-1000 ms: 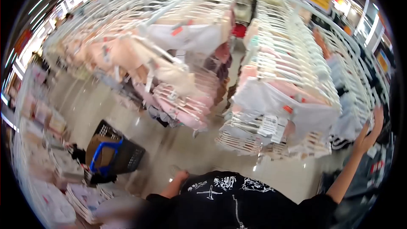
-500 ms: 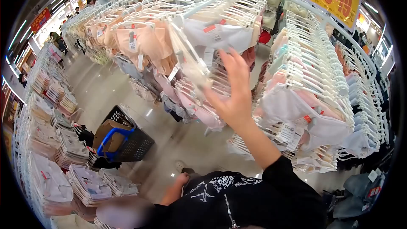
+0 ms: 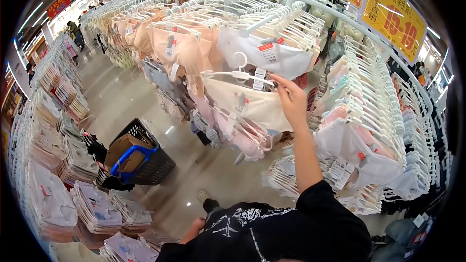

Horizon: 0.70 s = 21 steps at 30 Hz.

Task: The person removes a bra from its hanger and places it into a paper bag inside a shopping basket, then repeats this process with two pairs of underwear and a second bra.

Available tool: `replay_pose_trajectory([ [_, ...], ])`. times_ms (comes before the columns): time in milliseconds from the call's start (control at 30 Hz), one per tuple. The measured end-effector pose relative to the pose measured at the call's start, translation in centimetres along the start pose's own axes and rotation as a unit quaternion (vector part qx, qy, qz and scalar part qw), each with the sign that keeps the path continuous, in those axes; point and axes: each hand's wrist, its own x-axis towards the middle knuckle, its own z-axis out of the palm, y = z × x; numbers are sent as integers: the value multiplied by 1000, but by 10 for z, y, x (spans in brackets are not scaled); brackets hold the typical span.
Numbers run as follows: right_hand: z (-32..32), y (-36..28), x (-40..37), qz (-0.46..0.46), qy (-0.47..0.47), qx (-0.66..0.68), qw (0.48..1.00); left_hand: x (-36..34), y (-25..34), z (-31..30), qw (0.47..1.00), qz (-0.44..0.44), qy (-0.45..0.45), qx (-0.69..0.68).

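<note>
My right hand (image 3: 293,103) pinches the right end of a white hanger (image 3: 240,74), with thumb and fingers closed on it. From the hanger hangs a cream undergarment (image 3: 242,101) with a red label, held in front of the rack, and a white price tag (image 3: 259,79) shows beside the hook. Just behind it are white undergarments (image 3: 242,43) and peach undergarments (image 3: 179,43) on the rail. Low by my leg, my left hand (image 3: 196,225) is partly visible; its fingers are too hidden to read.
A dark shopping basket (image 3: 154,165) with a blue handle and a cardboard box (image 3: 125,151) inside stands on the aisle floor. Racks of hanging garments (image 3: 359,150) line the right, with more at the left (image 3: 51,199). A yellow price sign (image 3: 395,17) hangs above.
The cream undergarment on its hanger has swung from a blurred, tilted position to face me. My right hand has gone from spread fingers to a pinch on the hanger's end.
</note>
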Motion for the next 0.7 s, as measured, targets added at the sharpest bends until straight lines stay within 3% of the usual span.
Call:
replay_pose_trajectory([
  [133,-25,-32,-5,-13,40,117,992,1,8,-17,999,16,-6,46],
  [233,-34,-34,5,-63,135,34,988,43,8,-28,990,62,-48,115],
  [567,-25,-5,41,-71,78,-22,994,74,57,-64,985,102,-44,135],
  [700,-29,-3,49,-32,15,5,999,82,45,-68,982,105,-50,150],
])
